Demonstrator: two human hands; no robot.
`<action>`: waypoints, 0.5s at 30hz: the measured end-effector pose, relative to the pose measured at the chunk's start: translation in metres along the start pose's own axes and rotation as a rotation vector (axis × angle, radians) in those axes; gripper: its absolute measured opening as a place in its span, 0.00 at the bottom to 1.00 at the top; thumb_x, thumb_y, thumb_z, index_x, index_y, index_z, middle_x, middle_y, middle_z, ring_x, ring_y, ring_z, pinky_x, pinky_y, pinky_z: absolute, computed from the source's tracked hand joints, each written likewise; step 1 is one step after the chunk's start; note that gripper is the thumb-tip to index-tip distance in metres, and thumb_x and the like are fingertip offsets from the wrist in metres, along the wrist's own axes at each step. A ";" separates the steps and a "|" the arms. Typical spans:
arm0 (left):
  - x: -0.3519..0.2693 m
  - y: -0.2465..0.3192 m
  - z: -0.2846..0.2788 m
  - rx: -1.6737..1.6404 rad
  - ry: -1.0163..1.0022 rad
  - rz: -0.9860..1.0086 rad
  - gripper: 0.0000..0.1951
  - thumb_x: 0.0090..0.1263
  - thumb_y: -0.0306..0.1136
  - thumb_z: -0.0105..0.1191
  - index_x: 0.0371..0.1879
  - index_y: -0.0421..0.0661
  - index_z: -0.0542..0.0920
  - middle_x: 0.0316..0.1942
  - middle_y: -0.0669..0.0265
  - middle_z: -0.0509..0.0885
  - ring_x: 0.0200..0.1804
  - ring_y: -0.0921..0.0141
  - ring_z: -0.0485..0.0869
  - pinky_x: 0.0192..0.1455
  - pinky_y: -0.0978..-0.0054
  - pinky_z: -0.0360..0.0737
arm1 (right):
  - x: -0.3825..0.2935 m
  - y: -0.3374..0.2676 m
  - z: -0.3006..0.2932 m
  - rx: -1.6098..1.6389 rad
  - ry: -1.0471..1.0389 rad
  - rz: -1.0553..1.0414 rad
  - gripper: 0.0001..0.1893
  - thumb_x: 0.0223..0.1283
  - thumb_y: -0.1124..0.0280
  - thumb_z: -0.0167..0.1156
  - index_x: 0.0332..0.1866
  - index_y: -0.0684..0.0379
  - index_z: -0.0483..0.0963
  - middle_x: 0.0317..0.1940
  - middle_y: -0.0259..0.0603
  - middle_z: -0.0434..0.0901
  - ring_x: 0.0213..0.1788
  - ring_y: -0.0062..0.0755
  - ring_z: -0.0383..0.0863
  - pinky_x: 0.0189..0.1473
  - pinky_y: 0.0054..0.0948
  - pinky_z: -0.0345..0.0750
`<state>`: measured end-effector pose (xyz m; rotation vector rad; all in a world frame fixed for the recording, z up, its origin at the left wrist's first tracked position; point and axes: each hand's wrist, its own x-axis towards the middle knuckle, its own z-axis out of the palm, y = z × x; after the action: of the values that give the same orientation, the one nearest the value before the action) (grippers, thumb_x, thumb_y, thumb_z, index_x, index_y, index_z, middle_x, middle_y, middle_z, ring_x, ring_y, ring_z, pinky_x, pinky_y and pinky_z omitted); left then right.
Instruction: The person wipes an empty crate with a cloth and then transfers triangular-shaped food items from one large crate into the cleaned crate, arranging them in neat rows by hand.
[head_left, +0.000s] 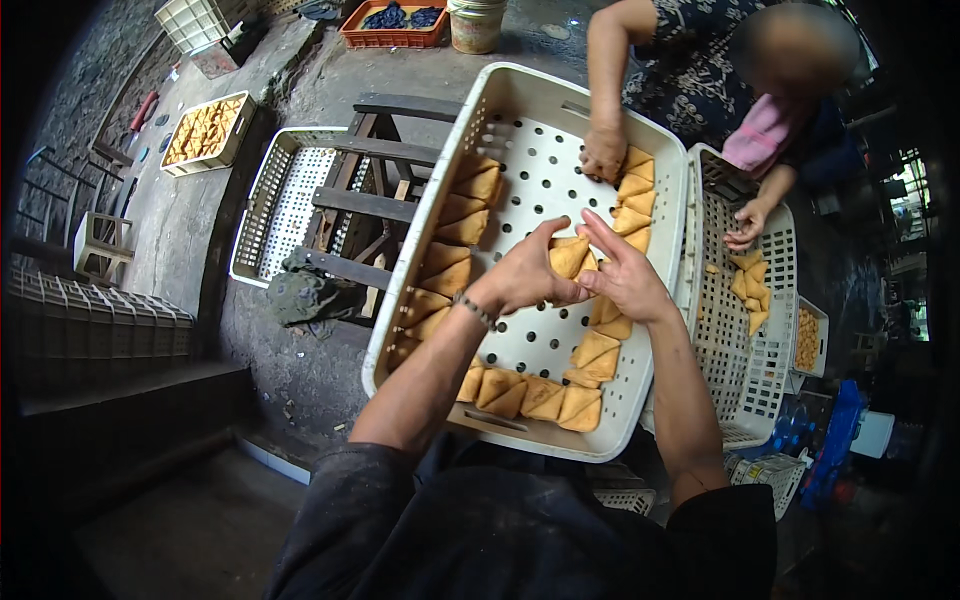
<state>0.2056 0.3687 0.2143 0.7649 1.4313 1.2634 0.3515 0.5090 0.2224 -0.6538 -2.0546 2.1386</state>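
Between my two hands are golden-brown triangular food pieces (568, 257), which look like fried tofu. My left hand (529, 266) grips them from the left, thumb beneath, with a beaded bracelet at its wrist. From the right, my right hand (630, 277) presses on the same pieces with thumb and fingers. Below lies a large white perforated plastic crate (517, 341). Similar pieces stand in rows along its left wall (448, 268), near wall (541, 397) and right wall (636, 199). My fingers partly hide how many pieces I hold.
Across the crate, a co-worker's hand (602, 152) touches the right-hand row; their other hand (746, 225) is over a second crate (720, 322) holding loose pieces. At left are a dark wooden rack (375, 199), another white crate (289, 195) and a crumpled cloth (307, 292).
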 end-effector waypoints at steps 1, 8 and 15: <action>0.002 0.005 -0.020 0.160 -0.009 0.054 0.51 0.48 0.24 0.73 0.71 0.33 0.54 0.41 0.56 0.83 0.37 0.71 0.83 0.40 0.77 0.82 | 0.021 0.001 0.006 -0.020 -0.047 -0.026 0.35 0.60 0.69 0.68 0.72 0.61 0.63 0.71 0.46 0.64 0.60 0.30 0.75 0.62 0.28 0.73; 0.086 0.028 -0.133 0.503 -0.083 -0.016 0.68 0.39 0.32 0.79 0.74 0.32 0.38 0.51 0.48 0.82 0.50 0.63 0.83 0.50 0.73 0.80 | 0.152 0.036 0.018 0.175 -0.109 -0.297 0.24 0.58 0.76 0.68 0.61 0.61 0.74 0.70 0.44 0.65 0.65 0.32 0.72 0.63 0.27 0.74; 0.103 0.037 -0.180 0.585 0.357 0.277 0.59 0.56 0.45 0.71 0.73 0.31 0.38 0.61 0.36 0.72 0.62 0.56 0.76 0.59 0.70 0.78 | 0.243 0.059 0.015 0.655 -0.005 -0.112 0.22 0.62 0.76 0.64 0.61 0.57 0.70 0.52 0.39 0.79 0.52 0.30 0.81 0.58 0.32 0.80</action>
<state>0.0010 0.4186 0.2053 1.2015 2.0879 1.2358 0.1398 0.5783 0.1083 -0.4225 -1.2155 2.5191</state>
